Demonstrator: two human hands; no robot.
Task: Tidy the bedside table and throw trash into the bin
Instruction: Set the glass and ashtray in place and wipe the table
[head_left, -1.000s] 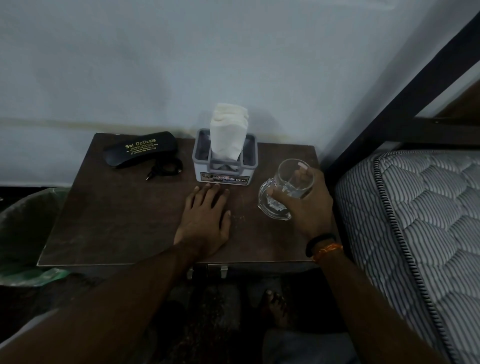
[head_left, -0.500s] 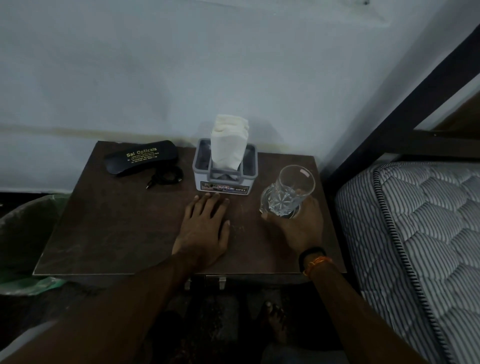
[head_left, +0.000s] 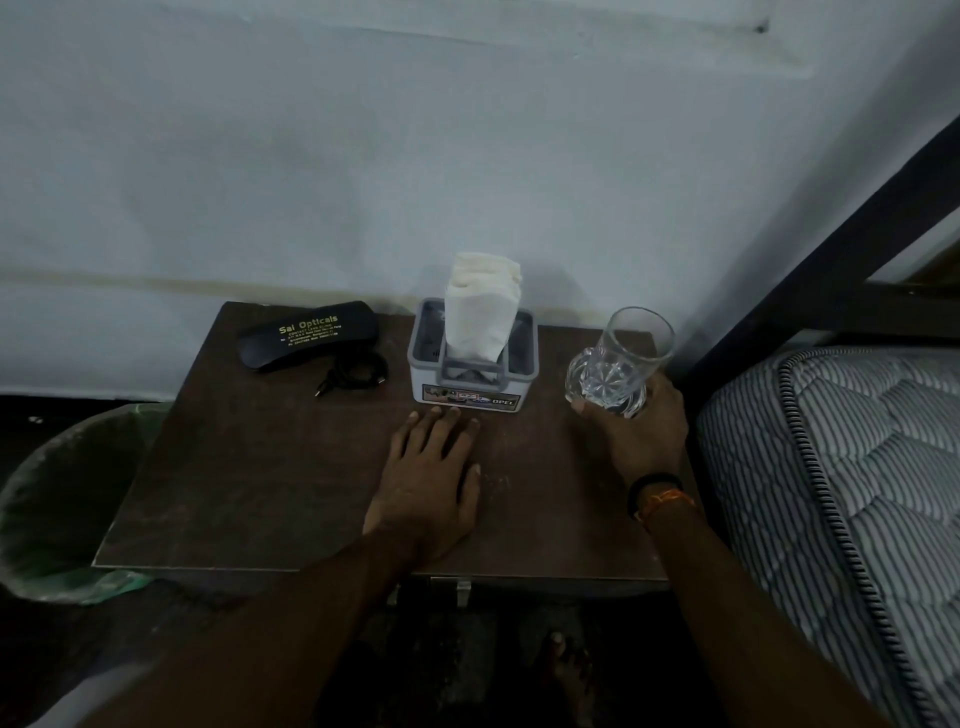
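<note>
A dark brown bedside table (head_left: 260, 467) stands against the wall. My right hand (head_left: 641, 431) grips the base of a clear glass (head_left: 621, 361), upright at the table's back right. My left hand (head_left: 428, 473) rests flat on the table, fingers straight, just in front of a grey tissue holder (head_left: 475, 364) with white tissues standing in it. A black glasses case (head_left: 306, 340) with gold lettering lies at the back left. A coiled black cable (head_left: 356, 374) sits beside the case. A bin (head_left: 57, 499) lined with a green bag is left of the table.
A mattress (head_left: 857, 493) with a striped quilted cover lies close on the right, with a dark bed frame (head_left: 841, 218) above it. A bare foot (head_left: 566, 670) shows on the dark floor below the table's front edge.
My right hand has turned the tilted glass upright and moved it toward the table's back right. My left hand has stayed flat on the table.
</note>
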